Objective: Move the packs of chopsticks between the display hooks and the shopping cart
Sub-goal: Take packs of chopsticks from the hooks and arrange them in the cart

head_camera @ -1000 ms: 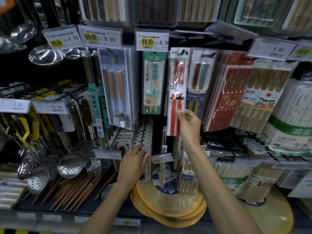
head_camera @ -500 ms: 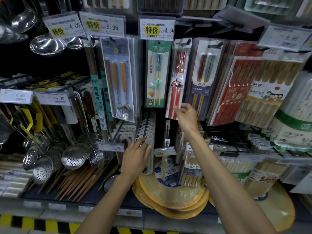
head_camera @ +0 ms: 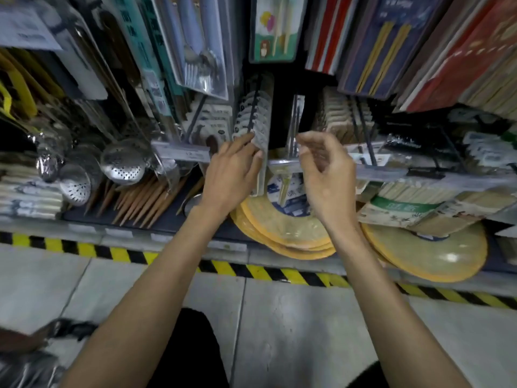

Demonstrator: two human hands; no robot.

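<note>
Left grip (head_camera: 232,169) pinches front pack (head_camera: 261,141) on centre-frame hook (head_camera: 253,107); right grip (head_camera: 327,169) loosely curled, holding nothing, just beside.

Two bare arms come in from the bottom edge. The left forearm (head_camera: 156,289) and right forearm (head_camera: 372,289) are uncovered along all that shows. Each ends in a bare hand, the left grip (head_camera: 226,175) and the right grip (head_camera: 324,175), both slim-fingered. Low between the arms sit black trousers (head_camera: 193,354) over one leg, plain and unmarked. A second patch of dark cloth (head_camera: 366,379) shows beside the right arm.
</note>
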